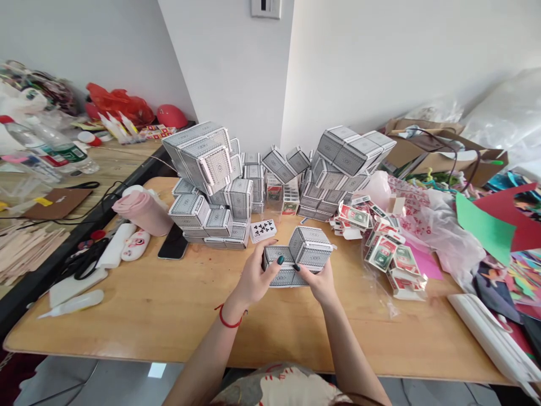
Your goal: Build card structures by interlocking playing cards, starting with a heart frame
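Note:
Both hands hold a block structure made of playing cards [310,246], grey-patterned backs outward, just above the table front. My left hand [256,274] grips its left end, thumb on top. My right hand [320,280] wraps round its right end, thumb laid along the near side. One taller block rises at the right of the held piece. Beyond it lies a single loose playing card [262,230], a club card face up. Larger stacks of similar card blocks stand behind, a left stack [211,186] and a right stack [333,175], with red card boxes [291,197] between them.
Opened card boxes [382,251] are heaped at right beside plastic wrap and coloured paper [486,225]. A white long device [486,332] lies at the right edge. Leftward are a pink cup [143,211], a phone [173,242], scissors [87,259] and a glue tube [74,304].

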The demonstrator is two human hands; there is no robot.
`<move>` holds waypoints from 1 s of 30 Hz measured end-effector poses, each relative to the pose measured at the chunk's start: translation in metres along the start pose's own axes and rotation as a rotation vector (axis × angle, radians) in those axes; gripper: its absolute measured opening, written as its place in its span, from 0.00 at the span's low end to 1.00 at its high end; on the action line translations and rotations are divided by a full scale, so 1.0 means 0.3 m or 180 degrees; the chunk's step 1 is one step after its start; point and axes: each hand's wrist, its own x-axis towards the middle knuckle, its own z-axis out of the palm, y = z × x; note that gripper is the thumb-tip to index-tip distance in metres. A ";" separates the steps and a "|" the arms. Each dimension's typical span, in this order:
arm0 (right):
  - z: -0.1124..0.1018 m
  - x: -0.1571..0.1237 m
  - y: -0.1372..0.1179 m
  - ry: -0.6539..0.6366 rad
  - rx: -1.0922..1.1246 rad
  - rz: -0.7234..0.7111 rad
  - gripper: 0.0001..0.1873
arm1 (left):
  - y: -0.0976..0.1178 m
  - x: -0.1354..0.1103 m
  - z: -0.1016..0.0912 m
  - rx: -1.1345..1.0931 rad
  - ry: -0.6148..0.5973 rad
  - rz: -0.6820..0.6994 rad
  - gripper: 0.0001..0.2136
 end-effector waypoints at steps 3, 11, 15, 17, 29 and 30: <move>0.002 0.005 -0.009 0.0045 -0.0055 -0.0038 0.33 | -0.002 0.003 -0.002 0.0155 0.0006 0.0046 0.18; 0.030 0.006 0.035 0.0195 0.0511 0.0366 0.33 | -0.028 0.032 -0.018 -0.0652 -0.0122 -0.0109 0.28; 0.032 -0.003 0.074 -0.0028 0.0785 0.0614 0.29 | -0.055 0.032 -0.003 -0.1002 0.0189 -0.0232 0.29; 0.016 0.001 0.080 -0.0273 0.0657 0.0668 0.30 | -0.057 0.027 -0.001 -0.0968 0.0418 -0.0134 0.26; -0.010 0.044 -0.124 -0.1701 -0.0406 -0.0533 0.23 | 0.013 0.006 -0.015 -0.0427 -0.0410 0.0436 0.31; -0.004 0.043 -0.130 -0.1830 -0.0460 -0.0554 0.22 | 0.016 0.003 -0.008 -0.0317 -0.0393 0.0494 0.31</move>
